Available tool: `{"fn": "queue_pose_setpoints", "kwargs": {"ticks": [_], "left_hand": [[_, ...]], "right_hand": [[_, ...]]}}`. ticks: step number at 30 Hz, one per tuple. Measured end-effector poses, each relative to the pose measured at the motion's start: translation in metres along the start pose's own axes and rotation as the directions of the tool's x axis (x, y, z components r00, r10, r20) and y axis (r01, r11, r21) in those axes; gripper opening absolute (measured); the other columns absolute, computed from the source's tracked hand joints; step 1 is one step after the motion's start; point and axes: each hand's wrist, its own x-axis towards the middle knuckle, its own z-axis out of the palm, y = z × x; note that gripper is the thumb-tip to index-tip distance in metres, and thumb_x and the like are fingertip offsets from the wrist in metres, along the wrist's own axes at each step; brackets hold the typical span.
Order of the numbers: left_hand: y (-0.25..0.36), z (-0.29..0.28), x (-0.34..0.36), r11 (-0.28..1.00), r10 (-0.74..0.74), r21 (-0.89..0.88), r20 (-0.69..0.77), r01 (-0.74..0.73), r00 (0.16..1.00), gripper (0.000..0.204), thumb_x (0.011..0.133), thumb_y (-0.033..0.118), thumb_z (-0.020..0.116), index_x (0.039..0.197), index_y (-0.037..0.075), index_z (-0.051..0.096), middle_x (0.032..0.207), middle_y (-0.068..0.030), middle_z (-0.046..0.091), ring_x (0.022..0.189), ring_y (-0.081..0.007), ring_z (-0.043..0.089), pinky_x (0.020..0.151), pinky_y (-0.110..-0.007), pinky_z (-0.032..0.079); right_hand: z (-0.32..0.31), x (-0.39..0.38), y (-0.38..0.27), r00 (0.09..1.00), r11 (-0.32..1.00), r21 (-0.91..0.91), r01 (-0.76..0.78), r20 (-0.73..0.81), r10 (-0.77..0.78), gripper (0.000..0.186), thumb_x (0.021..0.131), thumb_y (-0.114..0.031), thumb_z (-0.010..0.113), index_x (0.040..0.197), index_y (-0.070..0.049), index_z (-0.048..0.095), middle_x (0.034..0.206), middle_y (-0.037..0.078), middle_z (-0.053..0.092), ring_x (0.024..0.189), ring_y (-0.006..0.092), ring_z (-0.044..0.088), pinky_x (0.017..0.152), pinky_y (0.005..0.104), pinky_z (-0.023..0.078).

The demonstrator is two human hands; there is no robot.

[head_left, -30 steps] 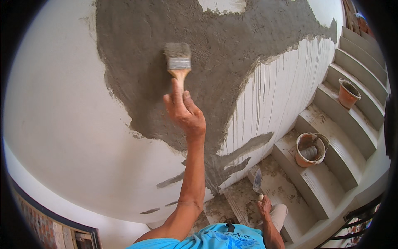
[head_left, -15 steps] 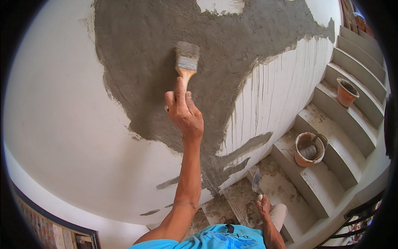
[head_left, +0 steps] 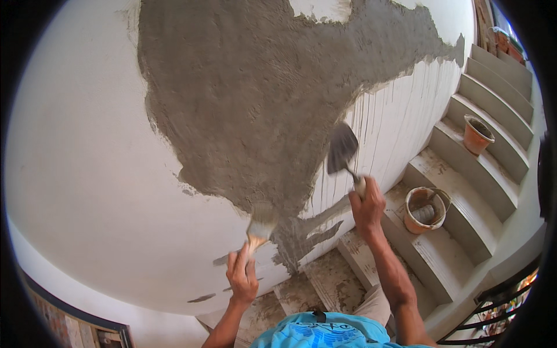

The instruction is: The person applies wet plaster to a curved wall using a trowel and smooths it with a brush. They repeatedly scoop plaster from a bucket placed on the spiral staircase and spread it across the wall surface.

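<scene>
My left hand (head_left: pixel 242 277) is closed around the wooden handle of a wide paintbrush (head_left: pixel 260 225). Its bristles, blurred by motion, point up over the bottom of the grey plaster patch (head_left: pixel 232 116) on the white wall (head_left: pixel 87 174). In my right hand (head_left: pixel 368 207), the fingers wrap the pale handle of a trowel (head_left: pixel 343 146). The trowel's dark blade points up, in front of the patch's right edge and the streaked white wall. Whether either tool touches the wall I cannot tell.
Concrete stairs (head_left: pixel 458 203) climb along the wall to the upper right, stained with mortar. A bucket (head_left: pixel 411 223) with a grey object inside stands on one step; a smaller orange bucket (head_left: pixel 477 139) sits higher up. A black railing (head_left: pixel 493 316) runs at the lower right.
My left hand has come down with the paintbrush from the middle of the patch to its bottom. My right hand has lifted the trowel from beside my leg to in front of the wall.
</scene>
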Motion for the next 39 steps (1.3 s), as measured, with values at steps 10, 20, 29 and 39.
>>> {"fn": "queue_pose_setpoints", "kwargs": {"ticks": [10,20,29,39], "left_hand": [[-0.19,-0.046,-0.349,0.827,-0.444,0.487,0.256,0.282,0.859,0.047,0.097,0.033,0.062,0.136,0.007,0.057,0.084,-0.0184,0.066,0.08,-0.0285,0.063,0.071,-0.048,0.051],[-0.212,-0.047,-0.334,0.534,-0.843,0.681,0.387,0.501,0.373,0.043,0.096,0.031,0.062,0.131,0.006,0.059,0.084,-0.0184,0.067,0.079,-0.0286,0.064,0.071,-0.047,0.051],[-0.225,-0.037,-0.325,0.538,-0.843,0.698,0.429,0.474,0.325,0.04,0.095,0.029,0.062,0.128,0.006,0.061,0.084,-0.0183,0.068,0.079,-0.0288,0.065,0.07,-0.047,0.051],[-0.242,-0.045,-0.337,0.529,-0.848,0.715,0.451,0.457,0.277,0.036,0.094,0.027,0.061,0.123,0.006,0.063,0.084,-0.0182,0.068,0.079,-0.029,0.066,0.07,-0.047,0.052]], "right_hand": [[0.054,0.107,-0.068,0.99,0.986,-0.089,0.142,0.015,-0.141,0.027,0.084,-0.01,0.072,0.1,-0.006,0.051,0.092,0.012,0.064,0.085,0.0324,0.067,0.068,0.0432,0.053],[0.062,0.105,-0.03,0.998,0.979,-0.199,0.051,-0.019,-0.056,0.026,0.087,-0.013,0.07,0.1,-0.006,0.048,0.09,0.017,0.066,0.08,0.038,0.068,0.066,0.0472,0.052],[0.057,0.103,-0.071,0.991,0.977,-0.169,0.133,-0.007,-0.136,0.025,0.086,-0.012,0.07,0.098,-0.006,0.048,0.091,0.015,0.065,0.082,0.036,0.069,0.065,0.0464,0.052],[0.033,0.103,-0.029,0.999,0.954,-0.298,-0.005,-0.033,-0.005,0.023,0.087,-0.012,0.068,0.097,-0.005,0.049,0.087,0.016,0.066,0.077,0.0355,0.069,0.064,0.0458,0.053]]}}
